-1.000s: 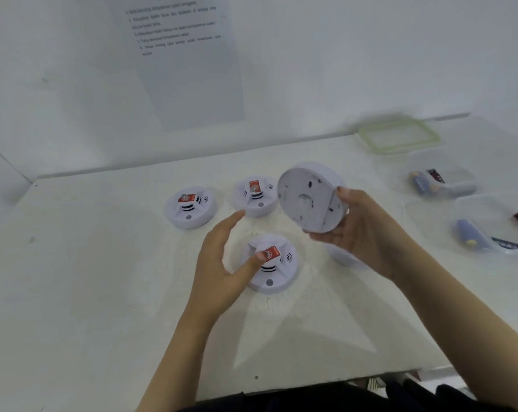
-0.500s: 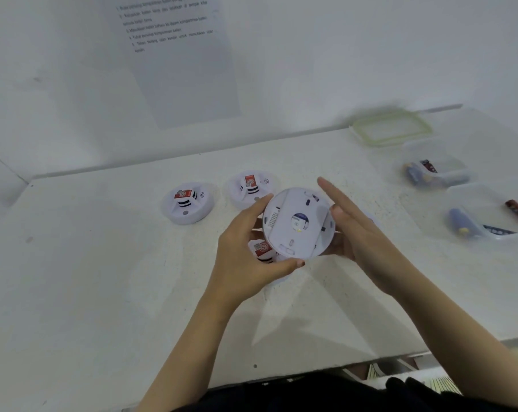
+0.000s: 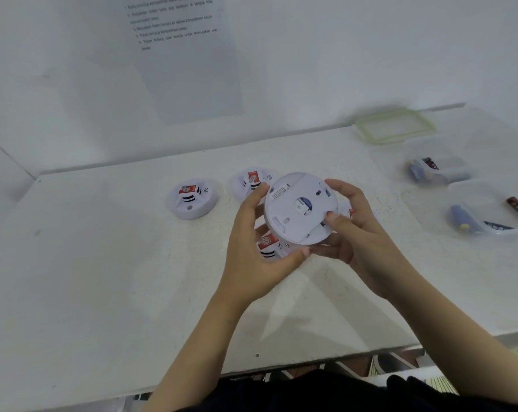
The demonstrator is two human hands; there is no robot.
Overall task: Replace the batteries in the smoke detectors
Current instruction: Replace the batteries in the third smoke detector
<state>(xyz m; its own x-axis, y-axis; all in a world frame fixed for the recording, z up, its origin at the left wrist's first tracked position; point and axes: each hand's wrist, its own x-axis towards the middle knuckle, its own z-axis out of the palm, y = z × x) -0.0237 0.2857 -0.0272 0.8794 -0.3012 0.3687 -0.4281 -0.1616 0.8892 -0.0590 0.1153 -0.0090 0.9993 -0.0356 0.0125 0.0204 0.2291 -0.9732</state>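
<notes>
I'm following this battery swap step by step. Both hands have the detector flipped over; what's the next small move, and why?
Probably pry or slide the back cover open with the right hand, whose thumb already rests on the back near its edge. The held smoke detector shows its closed back, steadied by the left hand, so no battery is reachable yet.

Bare table [image 3: 103,278] open left and front, detectors [image 3: 192,199] crowd centre, tubs [image 3: 486,209] block right
</notes>
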